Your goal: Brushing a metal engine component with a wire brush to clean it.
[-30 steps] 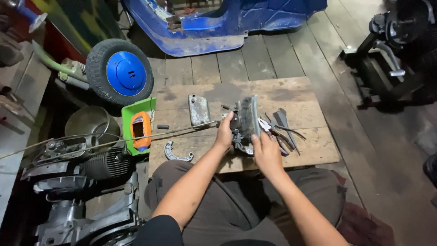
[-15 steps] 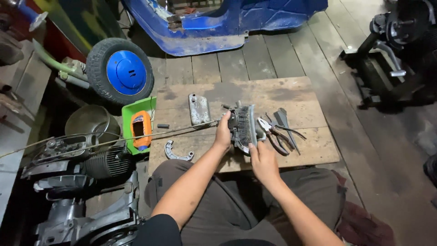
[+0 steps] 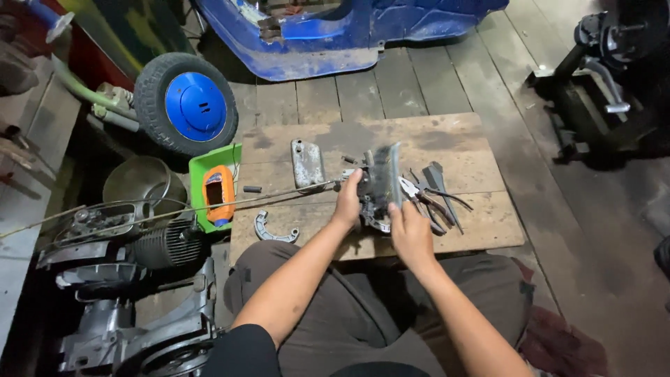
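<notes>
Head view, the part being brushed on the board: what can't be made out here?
- Metal part: mostly covered by the left hand and the wire brush.
- Wire brush: motion-blurred, bristles indistinct; its handle is hidden in the right hand.
- Pliers: jaws partly behind the brush.
- Blue scooter body: cut off by the top edge.

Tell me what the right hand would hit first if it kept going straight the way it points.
The right hand points up the board, gripping the wire brush. Straight on, past the brush, it would probably cross bare wooden board, then floor; depth is hard to judge.
</notes>
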